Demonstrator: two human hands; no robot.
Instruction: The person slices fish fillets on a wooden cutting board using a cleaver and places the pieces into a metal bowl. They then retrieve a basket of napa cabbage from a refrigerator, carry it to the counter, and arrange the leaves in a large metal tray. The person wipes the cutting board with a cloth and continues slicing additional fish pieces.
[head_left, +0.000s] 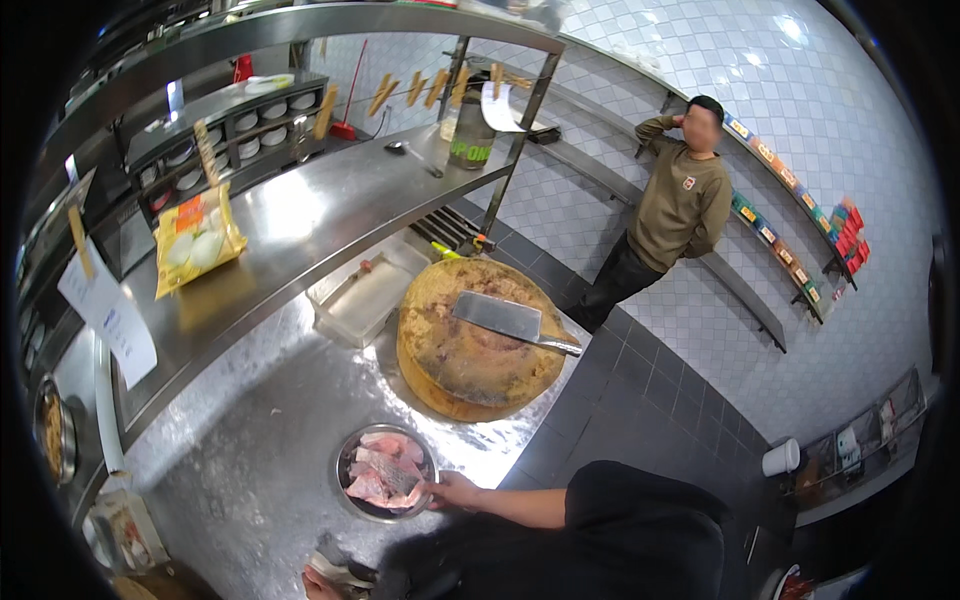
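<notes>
A round metal bowl (346, 501) rests on the stainless steel worktop (247, 450), filled with raw fish pieces (386, 469), pink flesh and grey skin showing. My right hand (453, 491) grips the bowl's rim from the right. At the bottom edge, my left hand (319, 586) is partly cut off by the frame. It touches a pale and grey piece (341, 574), possibly fish; how firmly it is held is hidden. Beyond the bowl stands a thick round wooden chopping block (435, 375). A cleaver (499, 316) lies flat across it, its handle jutting past the block's right edge.
A plastic tray (360, 300) sits left of the block. The steel shelf (300, 217) above carries a yellow bag (199, 240), a spoon (416, 157) and a large bottle (472, 135). Clothespins and paper slips hang there. A person (679, 195) stands by the tiled wall.
</notes>
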